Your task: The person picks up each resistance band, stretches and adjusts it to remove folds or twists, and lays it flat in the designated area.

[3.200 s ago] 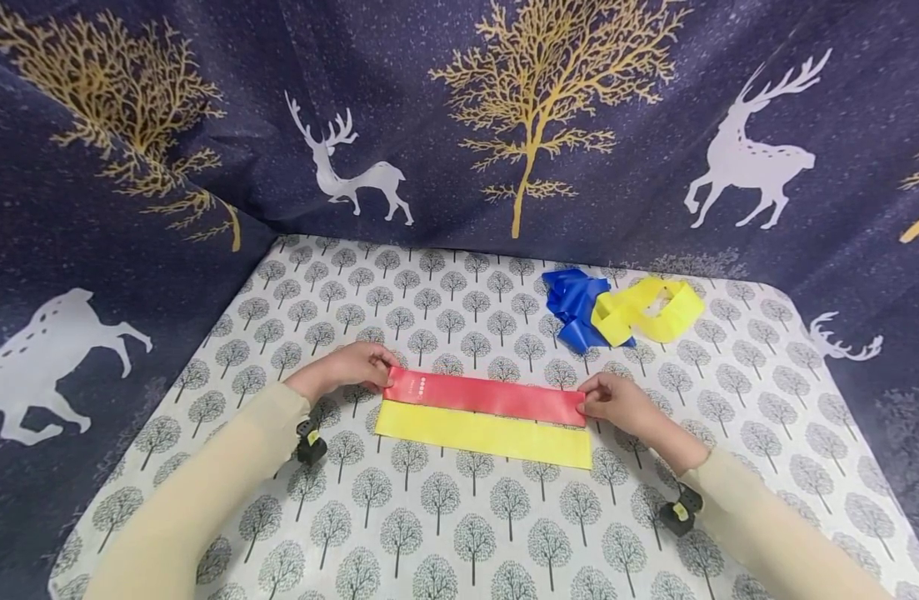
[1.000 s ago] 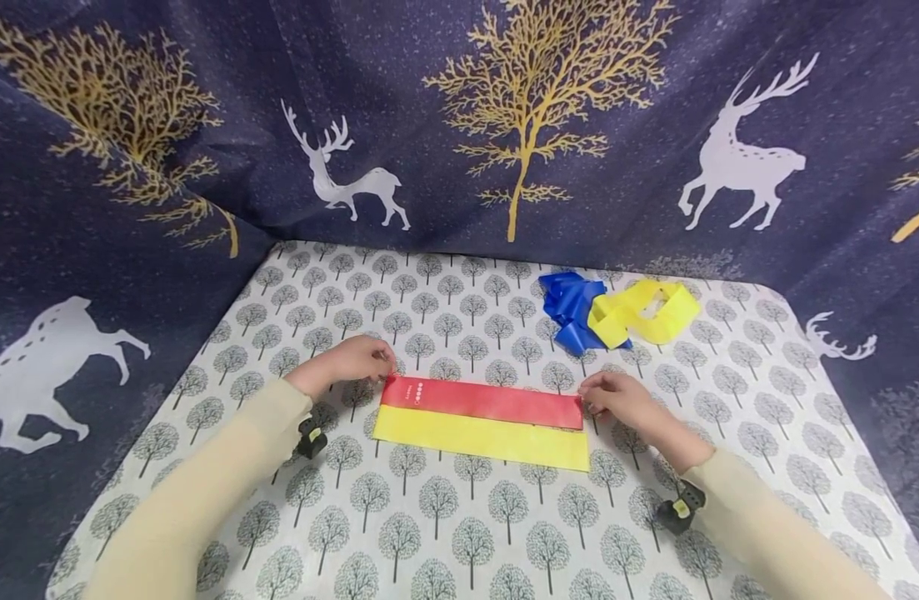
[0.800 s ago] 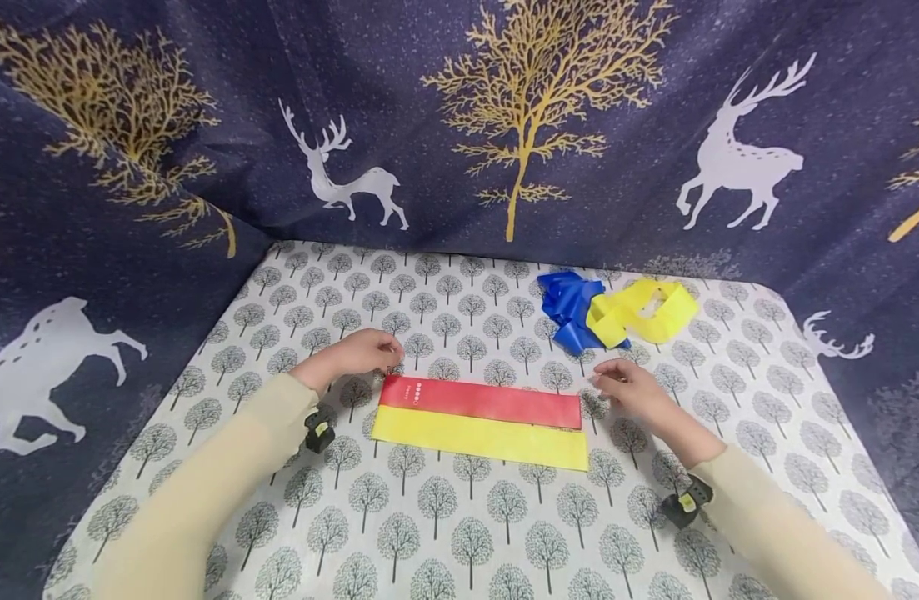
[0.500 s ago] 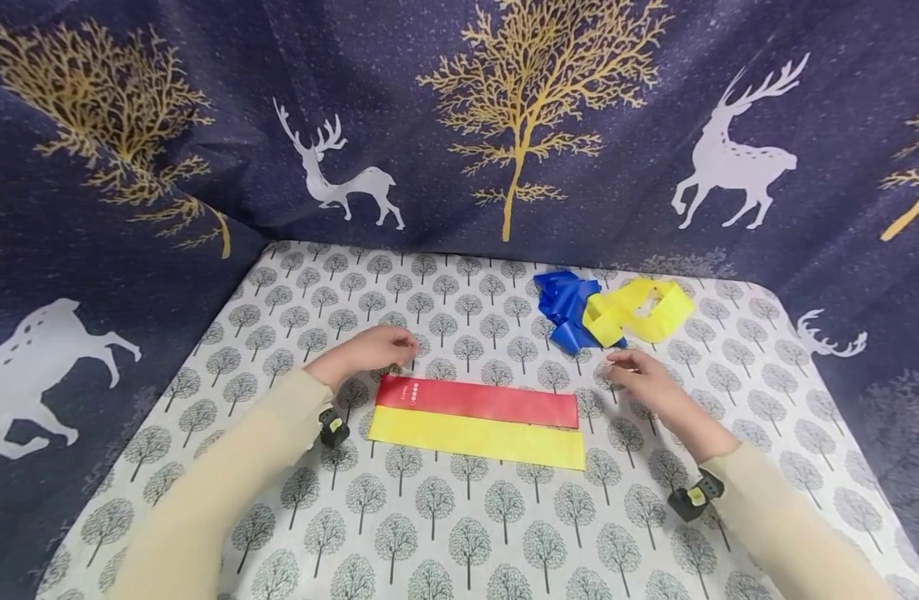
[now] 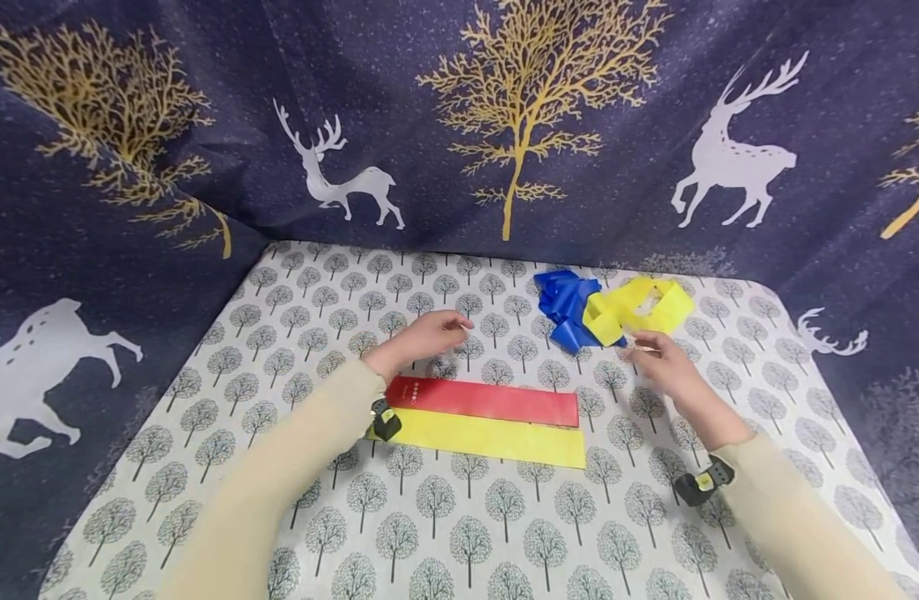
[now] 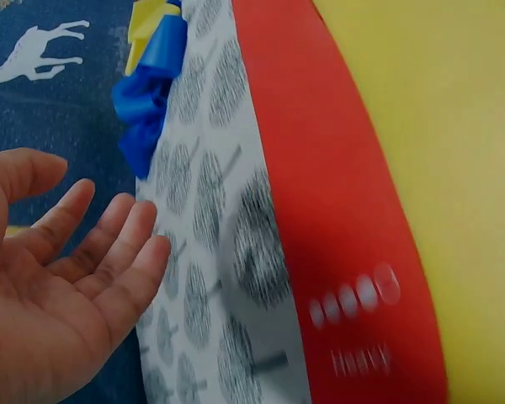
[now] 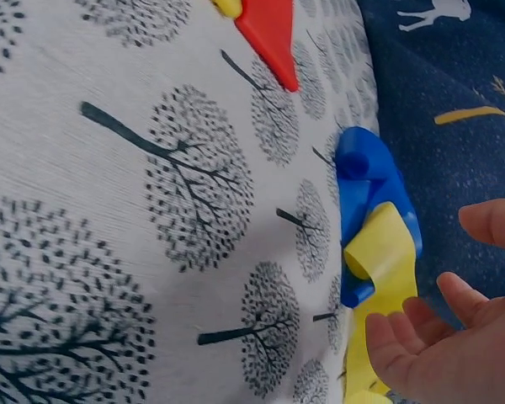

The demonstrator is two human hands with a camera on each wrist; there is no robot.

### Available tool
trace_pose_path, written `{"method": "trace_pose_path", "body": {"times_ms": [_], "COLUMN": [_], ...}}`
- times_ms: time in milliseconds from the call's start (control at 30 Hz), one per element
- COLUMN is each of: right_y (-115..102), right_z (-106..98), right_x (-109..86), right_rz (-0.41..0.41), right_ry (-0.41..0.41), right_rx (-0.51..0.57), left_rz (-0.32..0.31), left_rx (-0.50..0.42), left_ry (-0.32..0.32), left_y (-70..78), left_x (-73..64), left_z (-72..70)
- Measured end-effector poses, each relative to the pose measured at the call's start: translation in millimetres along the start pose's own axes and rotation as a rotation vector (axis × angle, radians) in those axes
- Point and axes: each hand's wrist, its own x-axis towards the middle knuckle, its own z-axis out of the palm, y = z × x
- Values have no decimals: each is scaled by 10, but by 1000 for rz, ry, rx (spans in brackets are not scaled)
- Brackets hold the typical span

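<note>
A red resistance band [image 5: 496, 402], printed "Heavy" in the left wrist view, lies flat along the upper edge of a flat yellow resistance band [image 5: 481, 437]. My left hand [image 5: 431, 335] is just beyond the red band, holding nothing, its fingers loosely bent in the left wrist view. My left forearm passes over the left ends of both bands. Near a crumpled blue band [image 5: 567, 307] and a twisted yellow band [image 5: 672, 310] at the back right, my right hand [image 5: 661, 365] has its fingers relaxed and holds nothing. Its fingertips are close to the twisted yellow band's near edge.
A white cloth with a tree print covers the table [image 5: 459, 517]. Dark blue fabric [image 5: 601, 208] with deer and golden trees hangs along the back and sides. Each wrist wears a small black camera [image 5: 387, 421].
Both hands have let go of the red band's ends. The left hand has moved right and away over the table; the right hand has moved toward the crumpled bands. The bands lie in place.
</note>
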Motion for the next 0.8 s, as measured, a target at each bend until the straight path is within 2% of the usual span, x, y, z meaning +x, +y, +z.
{"method": "trace_pose_path", "body": {"times_ms": [167, 400, 567, 800], "right_y": [10, 80, 125, 177], "right_z": [-82, -198, -315, -386], "right_x": [32, 141, 216, 320], "right_rz": [25, 78, 121, 121], "right_ry": [39, 105, 133, 157], "right_rx": [17, 15, -20, -20], "left_rz": [-34, -24, -27, -32], "left_rx": [-129, -172, -242, -313], "left_ry": [2, 2, -8, -17], "left_y": [104, 171, 266, 429], "left_x": [124, 318, 429, 558], "left_z": [152, 362, 526, 707]}}
